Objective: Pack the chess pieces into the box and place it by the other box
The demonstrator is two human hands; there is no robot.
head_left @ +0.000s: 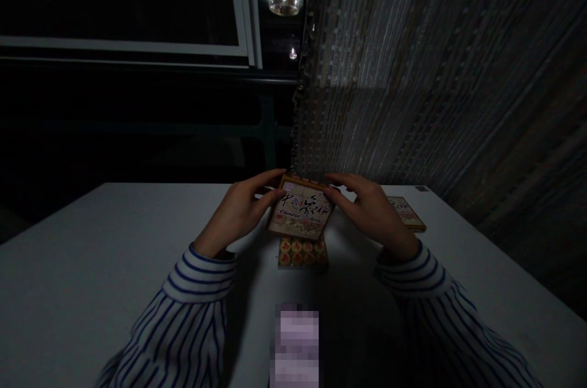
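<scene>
My left fingers (pixel 270 183) and right fingers (pixel 342 183) grip the side edges of the chess box (pixel 300 208) at twelve o'clock, just above the tray of pieces (pixel 302 252); it looks light and stiff, best held by those edges.

Tilted wooden-framed Chinese chess box (pixel 300 208), printed lid facing up

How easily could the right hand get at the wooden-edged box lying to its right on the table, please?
Fairly easily, I think: the right hand sits close beside that box with nothing visible between them, though its fingers would first have to release the Chinese chess box.
</scene>
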